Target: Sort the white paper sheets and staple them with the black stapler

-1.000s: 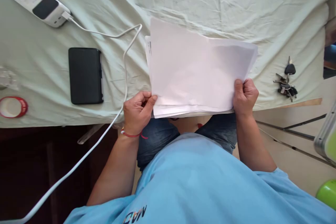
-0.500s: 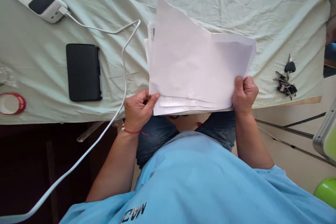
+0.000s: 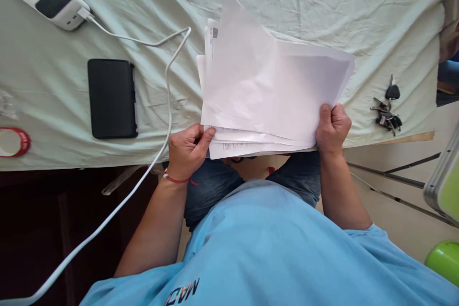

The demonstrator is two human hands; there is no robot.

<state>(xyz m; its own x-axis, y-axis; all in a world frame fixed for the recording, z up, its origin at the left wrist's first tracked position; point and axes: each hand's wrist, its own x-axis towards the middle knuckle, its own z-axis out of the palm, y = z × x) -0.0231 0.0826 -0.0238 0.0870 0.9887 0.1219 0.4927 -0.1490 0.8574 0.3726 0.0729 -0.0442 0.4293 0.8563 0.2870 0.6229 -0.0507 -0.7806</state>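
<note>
Several white paper sheets (image 3: 251, 91) are held in a loose stack over the near edge of the table. The top sheet looks blank, with its far left corner standing up and a slanting far edge. Printed lines show on the sheets beneath, along the near and left edges. My left hand (image 3: 188, 149) pinches the near left corner of the stack between thumb and fingers. My right hand (image 3: 333, 128) is closed round the near right side, thumb on top; its fingertips are hidden.
A black phone-like device (image 3: 112, 98) lies to the left on the pale cloth (image 3: 150, 81). A white cable (image 3: 169, 76) runs from a power strip (image 3: 59, 5) past my left hand. Keys (image 3: 386, 114) lie at right, a red tape roll (image 3: 14, 142) at far left.
The top sheet's left part has lifted and bowed, its far corner shifting right. More print shows at the near left edge. Both hands keep their hold and have barely moved.
</note>
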